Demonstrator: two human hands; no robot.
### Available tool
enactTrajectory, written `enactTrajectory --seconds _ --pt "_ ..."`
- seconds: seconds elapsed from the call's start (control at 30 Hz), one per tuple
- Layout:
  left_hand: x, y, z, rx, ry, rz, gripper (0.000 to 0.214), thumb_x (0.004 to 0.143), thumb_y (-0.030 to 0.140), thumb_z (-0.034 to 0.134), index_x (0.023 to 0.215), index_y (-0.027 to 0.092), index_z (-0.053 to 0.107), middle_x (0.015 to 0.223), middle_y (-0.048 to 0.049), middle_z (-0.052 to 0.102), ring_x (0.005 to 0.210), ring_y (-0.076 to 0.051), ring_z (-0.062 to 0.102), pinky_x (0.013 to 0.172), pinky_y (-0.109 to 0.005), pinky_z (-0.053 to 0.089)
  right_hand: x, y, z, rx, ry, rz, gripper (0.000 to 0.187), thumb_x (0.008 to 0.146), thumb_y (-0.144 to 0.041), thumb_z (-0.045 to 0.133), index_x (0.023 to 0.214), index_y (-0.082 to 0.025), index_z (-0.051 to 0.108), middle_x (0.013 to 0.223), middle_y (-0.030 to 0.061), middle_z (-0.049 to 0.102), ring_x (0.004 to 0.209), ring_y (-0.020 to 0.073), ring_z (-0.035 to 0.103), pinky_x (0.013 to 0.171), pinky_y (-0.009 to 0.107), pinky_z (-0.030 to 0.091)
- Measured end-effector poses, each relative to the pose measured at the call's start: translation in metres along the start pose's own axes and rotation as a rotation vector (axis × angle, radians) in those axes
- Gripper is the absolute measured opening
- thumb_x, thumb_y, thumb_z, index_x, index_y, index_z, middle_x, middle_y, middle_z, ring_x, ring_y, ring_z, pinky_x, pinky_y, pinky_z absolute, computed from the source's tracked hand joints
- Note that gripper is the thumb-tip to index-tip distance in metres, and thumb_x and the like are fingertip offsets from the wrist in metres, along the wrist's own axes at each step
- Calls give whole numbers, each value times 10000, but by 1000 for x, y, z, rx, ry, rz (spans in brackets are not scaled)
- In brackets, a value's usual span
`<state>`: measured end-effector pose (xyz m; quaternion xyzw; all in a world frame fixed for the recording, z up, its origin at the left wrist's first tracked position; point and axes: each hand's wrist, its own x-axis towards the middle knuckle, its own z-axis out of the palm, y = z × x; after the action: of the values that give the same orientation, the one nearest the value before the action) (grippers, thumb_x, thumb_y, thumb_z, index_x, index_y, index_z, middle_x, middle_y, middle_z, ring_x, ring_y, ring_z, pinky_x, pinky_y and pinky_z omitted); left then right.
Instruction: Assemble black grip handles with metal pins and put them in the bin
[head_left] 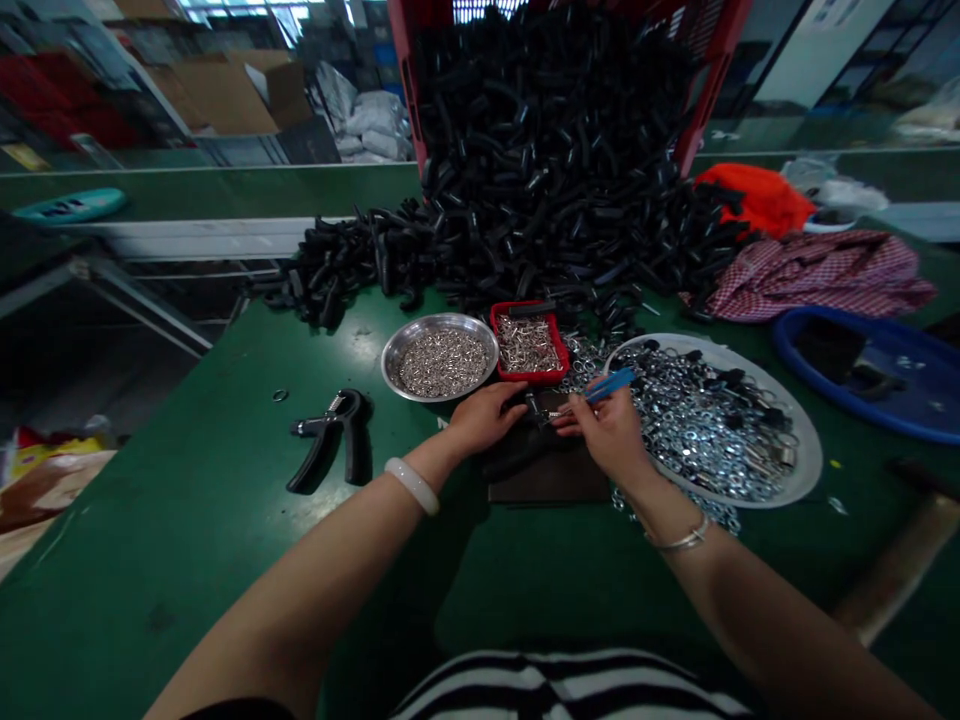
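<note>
My left hand (pixel 484 416) rests on a dark mat (pixel 551 478) in front of me, its fingers closed on a small black part (pixel 534 405). My right hand (pixel 611 430) meets it from the right, pinching a blue-handled tool (pixel 613 383) whose tip points at that part. Both hands sit just below a small red tray of metal clips (pixel 529 343). A white plate of metal rings (pixel 802 430) lies right beside my right hand.
A steel bowl of small metal pieces (pixel 440 360) stands left of the red tray. A heap of black rubber tubes (pixel 540 180) spills from a red crate (pixel 709 90) behind. A black hand tool (pixel 330 435) lies left; a blue tray (pixel 870 375) and checked cloth (pixel 821 270) lie right.
</note>
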<state>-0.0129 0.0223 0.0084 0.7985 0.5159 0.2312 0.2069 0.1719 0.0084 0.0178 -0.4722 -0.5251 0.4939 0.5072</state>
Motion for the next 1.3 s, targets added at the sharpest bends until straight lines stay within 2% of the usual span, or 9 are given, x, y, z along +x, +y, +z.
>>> enactTrajectory --seconds 0.23,0.47,0.57,0.67,0.73,0.83,0.93,1.13,1.3 --pt "0 0 0 -8 6 -12 417 845 333 462 1232 181 491 1242 -53 545 1123 -170 504 963 -296 386 3 1 5 -175 31 -137 342 762 -399 557 937 -233 314 753 13 553 564 181 618 430 313 538" --pt "-1 1 1 -12 20 -20 412 841 326 477 1222 173 501 1233 -50 553 1124 -165 504 964 -288 386 -8 -1 11 -642 46 -385 186 819 -355 468 889 -194 408 784 90 581 689 224 626 599 363 524" --pt "-1 1 1 -6 28 -11 414 844 327 472 1224 164 499 1234 -57 552 1123 -168 505 964 -292 387 -3 -1 12 -521 64 -293 243 790 -375 490 919 -200 381 752 68 584 643 215 626 561 354 525" --pt "0 1 2 3 37 -2 412 845 321 470 1222 155 499 1236 -64 550 1131 -170 499 974 -297 379 5 -2 13 -179 79 -38 346 738 -380 536 949 -231 306 698 -1 575 532 176 615 450 306 516" --pt "1 0 3 1 36 13 411 844 311 472 1219 147 500 1233 -68 552 1132 -169 498 977 -296 376 7 -6 13 -22 17 127 368 713 -371 554 922 -240 282 653 -39 576 486 155 606 416 269 503" --pt "1 -2 3 -11 21 26 401 842 300 475 1215 157 504 1224 -65 559 1119 -166 507 969 -301 383 4 -11 14 24 -152 262 382 688 -352 590 884 -232 284 582 -68 577 456 141 602 408 231 495" --pt "1 -2 1 -13 15 21 404 845 309 467 1220 161 499 1230 -66 554 1123 -167 504 969 -306 383 -1 -11 11 21 -193 234 408 683 -359 620 892 -227 295 591 -67 584 471 141 611 428 237 513" --pt "0 -2 1 -13 -4 -4 434 845 334 462 1243 164 480 1250 -63 538 1128 -176 499 971 -312 382 -4 -3 -3 -42 39 -55 377 740 -391 590 938 -233 311 723 -17 589 561 159 633 458 279 544" --pt "0 -3 1 -30 -5 -17 419 842 331 468 1239 194 483 1250 -53 537 1132 -174 495 971 -317 382 -5 -1 -2 -175 -21 -152 335 764 -390 569 939 -230 333 757 4 556 626 176 636 457 284 551"
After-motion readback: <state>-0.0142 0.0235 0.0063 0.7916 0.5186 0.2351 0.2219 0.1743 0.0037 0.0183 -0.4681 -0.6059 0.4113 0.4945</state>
